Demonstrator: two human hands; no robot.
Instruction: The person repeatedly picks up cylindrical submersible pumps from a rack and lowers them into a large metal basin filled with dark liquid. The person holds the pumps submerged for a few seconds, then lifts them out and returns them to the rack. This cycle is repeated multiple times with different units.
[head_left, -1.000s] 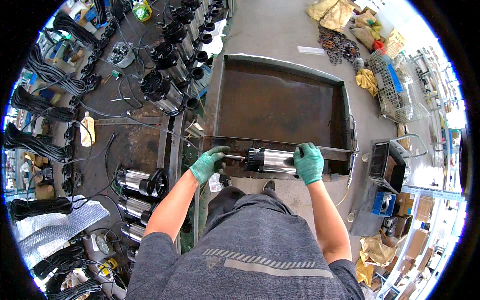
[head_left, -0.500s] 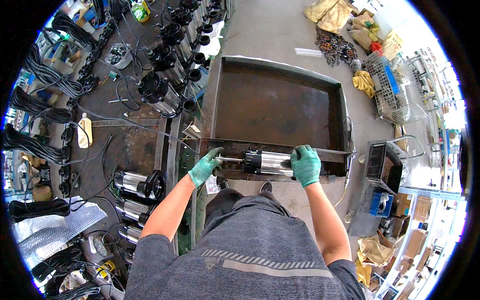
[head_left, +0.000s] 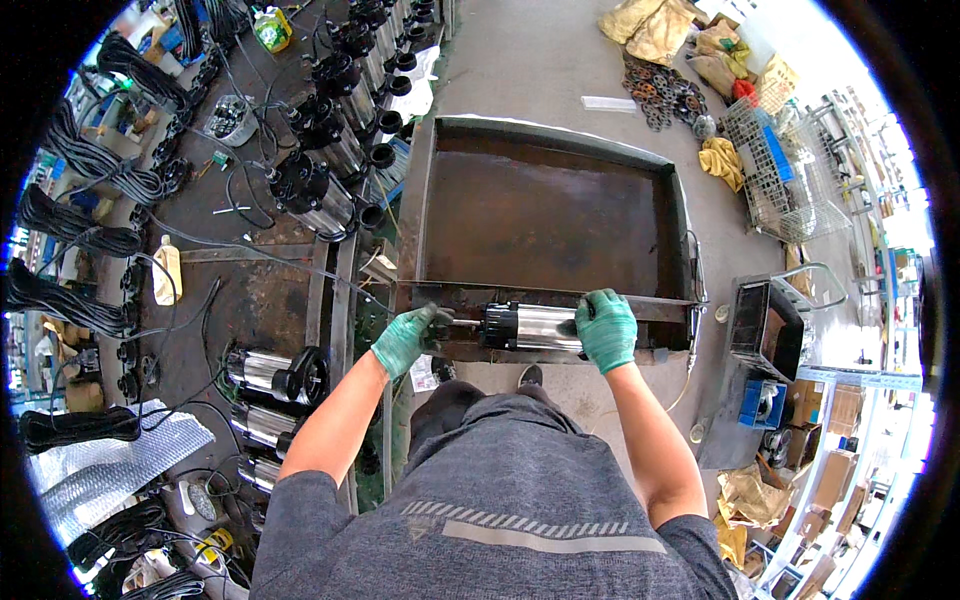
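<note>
In front of me a steel pump motor (head_left: 545,327) with a black end cap lies sideways across the near ledge of a metal tank. A thin shaft (head_left: 466,322) sticks out of its left end. My left hand (head_left: 404,340), in a green glove with dark fingertips, is closed around the outer end of that shaft. Over the motor's right end rests my right hand (head_left: 608,332), gloved in green too, with its fingers wrapped over the casing and the thumb along its side. The hand hides the motor's far right end.
The rusty tank (head_left: 432,200) extends beyond the motor. On the left bench (head_left: 250,290) stand several pumps (head_left: 312,195), more motors (head_left: 268,372), coiled black cables (head_left: 75,220) and a plastic bottle (head_left: 167,272). To the right are a black cart (head_left: 768,330) and a wire basket (head_left: 770,175).
My left hand has slid right along the shaft and closed on it, so less of the shaft shows. My right hand stays on the motor. The whole view has shifted slightly.
</note>
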